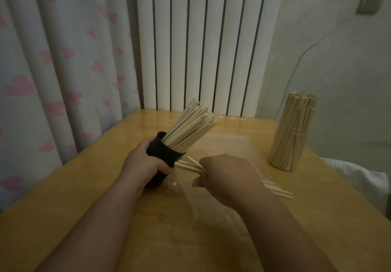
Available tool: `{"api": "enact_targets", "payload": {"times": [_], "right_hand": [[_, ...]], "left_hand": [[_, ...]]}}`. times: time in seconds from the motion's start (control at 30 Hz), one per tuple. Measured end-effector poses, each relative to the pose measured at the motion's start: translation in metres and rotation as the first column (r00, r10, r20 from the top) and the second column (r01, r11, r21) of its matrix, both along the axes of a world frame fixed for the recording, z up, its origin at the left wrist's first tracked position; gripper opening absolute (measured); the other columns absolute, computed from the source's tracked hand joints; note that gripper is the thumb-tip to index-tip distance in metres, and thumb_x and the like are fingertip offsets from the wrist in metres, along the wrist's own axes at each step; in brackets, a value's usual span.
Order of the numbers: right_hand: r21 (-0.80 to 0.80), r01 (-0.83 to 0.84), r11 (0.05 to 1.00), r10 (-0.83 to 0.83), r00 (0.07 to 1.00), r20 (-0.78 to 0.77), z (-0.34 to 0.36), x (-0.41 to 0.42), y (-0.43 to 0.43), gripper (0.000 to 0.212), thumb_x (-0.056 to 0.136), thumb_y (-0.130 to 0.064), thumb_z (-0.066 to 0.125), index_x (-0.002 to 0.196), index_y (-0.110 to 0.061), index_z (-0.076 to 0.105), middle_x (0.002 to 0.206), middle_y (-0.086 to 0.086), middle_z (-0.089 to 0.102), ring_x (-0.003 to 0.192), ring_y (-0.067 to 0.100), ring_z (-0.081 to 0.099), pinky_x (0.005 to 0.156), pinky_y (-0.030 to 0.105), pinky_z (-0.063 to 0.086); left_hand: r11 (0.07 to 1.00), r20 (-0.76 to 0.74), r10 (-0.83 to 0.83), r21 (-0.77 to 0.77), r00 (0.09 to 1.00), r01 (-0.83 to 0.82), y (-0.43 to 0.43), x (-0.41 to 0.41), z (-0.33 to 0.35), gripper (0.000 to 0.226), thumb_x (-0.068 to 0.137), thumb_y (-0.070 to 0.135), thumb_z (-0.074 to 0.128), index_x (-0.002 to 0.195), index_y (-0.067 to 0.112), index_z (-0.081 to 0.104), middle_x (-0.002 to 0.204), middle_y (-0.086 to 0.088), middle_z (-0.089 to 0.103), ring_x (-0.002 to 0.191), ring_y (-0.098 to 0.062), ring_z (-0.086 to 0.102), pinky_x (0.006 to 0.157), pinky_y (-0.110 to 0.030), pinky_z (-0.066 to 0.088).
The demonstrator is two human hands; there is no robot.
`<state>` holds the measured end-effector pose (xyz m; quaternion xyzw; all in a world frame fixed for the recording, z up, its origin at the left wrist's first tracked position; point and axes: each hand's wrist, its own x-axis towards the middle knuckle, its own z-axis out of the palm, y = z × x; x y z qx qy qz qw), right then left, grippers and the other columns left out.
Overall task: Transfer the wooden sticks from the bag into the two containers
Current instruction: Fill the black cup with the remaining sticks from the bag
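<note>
- The left hand (146, 161) clamps the tilted black container (167, 155) at near left. Tipped further, its fanned bundle (190, 123) could slide out.
- The right hand (226, 174) grips a few wooden sticks (190, 167) above the clear bag (228, 142). These may snag on the crowded rim.

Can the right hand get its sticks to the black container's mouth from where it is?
Probably yes. The right hand is beside the black container with nothing between, and the left hand tilts its mouth rightward, though sticks already pack it.
</note>
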<state>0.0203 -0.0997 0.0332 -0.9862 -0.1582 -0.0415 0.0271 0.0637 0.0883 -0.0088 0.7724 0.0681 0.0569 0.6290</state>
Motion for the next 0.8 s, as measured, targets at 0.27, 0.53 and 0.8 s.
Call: {"api": "enact_targets", "payload": {"times": [0.27,0.53,0.8], "right_hand": [[0.05,-0.048,0.998,0.031,0.954,0.297,0.011,-0.001,-0.006,0.023,0.1,-0.051,0.045,0.101,-0.034,0.06,0.076,-0.008,0.056,0.072,0.013,0.055,0.071,0.037,0.054],[0.244,-0.187,0.952,-0.087,0.599,0.796,-0.01,0.018,-0.015,0.037,0.097,-0.037,0.049,0.065,-0.022,0.059,0.065,-0.009,0.044,0.064,0.012,0.036,0.066,0.03,0.026],[0.486,-0.246,0.838,-0.295,0.546,0.784,-0.017,0.032,-0.016,0.043,0.101,-0.044,0.043,0.087,-0.012,0.068,0.089,-0.004,0.046,0.062,0.008,0.04,0.051,0.01,0.019]], "left_hand": [[1.0,0.007,0.002,-0.013,1.0,-0.002,0.0,-0.001,0.001,0.084,0.065,-0.008,0.08,0.132,0.034,0.054,0.116,0.001,0.062,0.1,-0.024,0.057,0.066,-0.033,0.048],[1.0,-0.021,-0.019,0.024,1.0,0.019,0.002,0.0,0.003,0.083,0.06,-0.01,0.082,0.123,0.036,0.053,0.11,0.007,0.06,0.103,-0.024,0.054,0.075,-0.038,0.049],[0.999,-0.016,-0.036,0.023,0.999,0.036,0.003,0.0,0.002,0.088,0.057,-0.014,0.08,0.127,0.035,0.057,0.117,0.003,0.063,0.11,-0.027,0.055,0.081,-0.041,0.05]]}}
